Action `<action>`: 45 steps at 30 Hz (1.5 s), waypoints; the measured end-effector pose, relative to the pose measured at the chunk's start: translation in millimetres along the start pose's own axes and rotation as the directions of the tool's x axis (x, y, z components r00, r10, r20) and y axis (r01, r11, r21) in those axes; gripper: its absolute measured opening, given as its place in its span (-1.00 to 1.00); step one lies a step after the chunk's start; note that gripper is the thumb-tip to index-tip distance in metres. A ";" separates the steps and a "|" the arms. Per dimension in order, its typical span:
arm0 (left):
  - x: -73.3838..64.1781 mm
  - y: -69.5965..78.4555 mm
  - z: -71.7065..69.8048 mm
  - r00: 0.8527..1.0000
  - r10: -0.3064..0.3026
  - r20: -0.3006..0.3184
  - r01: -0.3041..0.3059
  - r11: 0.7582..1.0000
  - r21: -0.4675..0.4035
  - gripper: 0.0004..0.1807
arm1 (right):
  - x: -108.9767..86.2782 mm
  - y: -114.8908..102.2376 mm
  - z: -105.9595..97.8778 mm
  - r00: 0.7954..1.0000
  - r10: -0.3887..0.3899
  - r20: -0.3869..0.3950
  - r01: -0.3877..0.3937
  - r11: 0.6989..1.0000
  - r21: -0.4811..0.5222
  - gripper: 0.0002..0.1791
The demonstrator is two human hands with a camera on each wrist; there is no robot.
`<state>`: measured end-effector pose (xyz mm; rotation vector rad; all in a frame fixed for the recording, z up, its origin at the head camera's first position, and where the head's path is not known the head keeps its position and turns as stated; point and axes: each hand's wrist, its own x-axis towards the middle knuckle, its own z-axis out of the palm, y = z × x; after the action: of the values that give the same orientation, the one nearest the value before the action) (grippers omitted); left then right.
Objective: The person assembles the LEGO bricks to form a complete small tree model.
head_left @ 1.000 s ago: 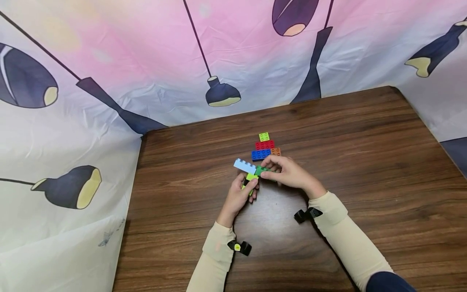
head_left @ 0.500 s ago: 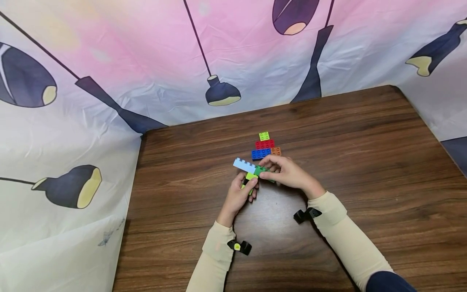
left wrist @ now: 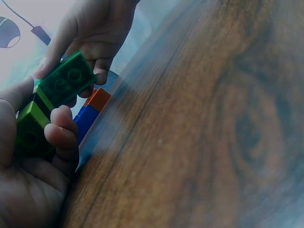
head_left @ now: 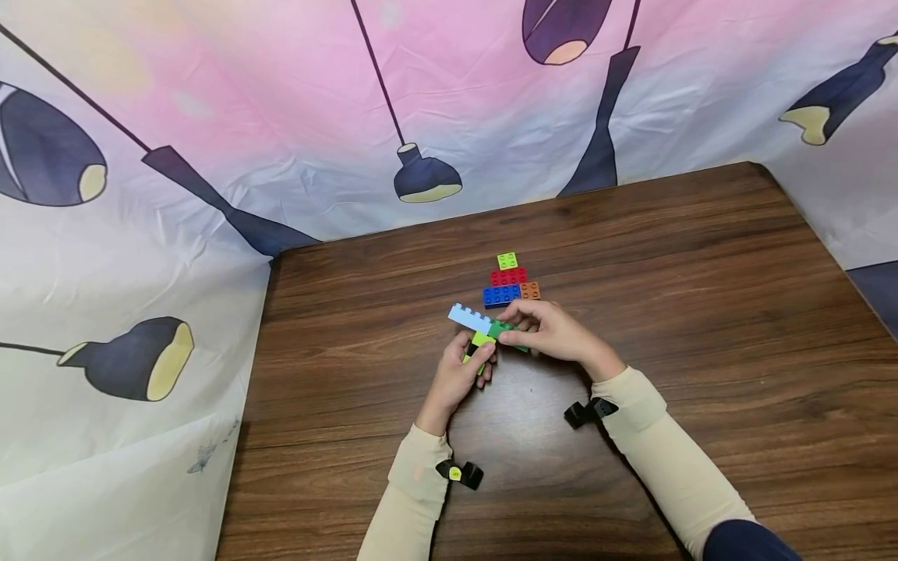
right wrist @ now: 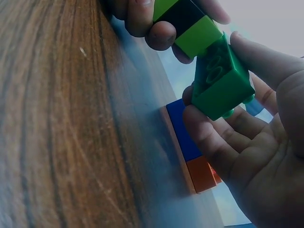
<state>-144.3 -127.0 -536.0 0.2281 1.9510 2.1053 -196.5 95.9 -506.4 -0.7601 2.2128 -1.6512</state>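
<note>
My left hand (head_left: 456,378) grips a short column of toy building bricks: a lime brick (right wrist: 199,40), a black brick (right wrist: 183,19) and another lime piece. A green brick (right wrist: 223,90) sits across the column's end, pinched between the thumb and fingers of my right hand (head_left: 554,331). In the head view a light blue brick (head_left: 470,317) extends leftward from the green one, studs up. The green brick's hollow underside faces the lime end, partly overhanging it. Whether it is pressed fully down I cannot tell. Both hands are above the table.
Just beyond the hands, a group of bricks rests on the brown wooden table (head_left: 631,257): a blue brick (head_left: 501,295) beside an orange brick (head_left: 530,291), then a red brick (head_left: 508,277) and a small lime-green brick (head_left: 507,260). A printed cloth (head_left: 302,101) hangs behind the table.
The light blue and green bricks have shifted very slightly in the fingers over the last second. Both hands keep their grips and stay almost in place.
</note>
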 end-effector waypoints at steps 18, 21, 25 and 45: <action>0.7 -1.5 -1.2 1.000 -0.008 0.001 0.008 1.000 0.006 -0.88 | 0.3 2.6 0.7 0.999 0.021 0.025 -0.023 0.998 0.062 -0.84; 0.4 -0.8 -1.1 1.000 -0.012 0.000 0.012 1.000 0.008 -0.88 | 0.1 3.4 0.8 0.999 0.017 0.028 -0.019 0.997 0.068 -0.85; 0.2 -1.1 -1.2 1.000 -0.014 -0.002 0.014 1.000 0.006 -0.89 | 0.1 3.7 1.4 1.000 0.015 0.027 -0.017 0.997 0.070 -0.85; 0.6 -0.5 -1.5 1.000 -0.016 -0.018 0.016 1.000 -0.008 -0.92 | 0.1 0.7 3.4 0.999 0.025 0.045 -0.028 0.998 0.057 -0.83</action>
<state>-145.3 -128.2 -536.6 0.1924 1.9477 2.1114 -195.0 93.2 -508.1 -0.7420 2.1265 -1.6614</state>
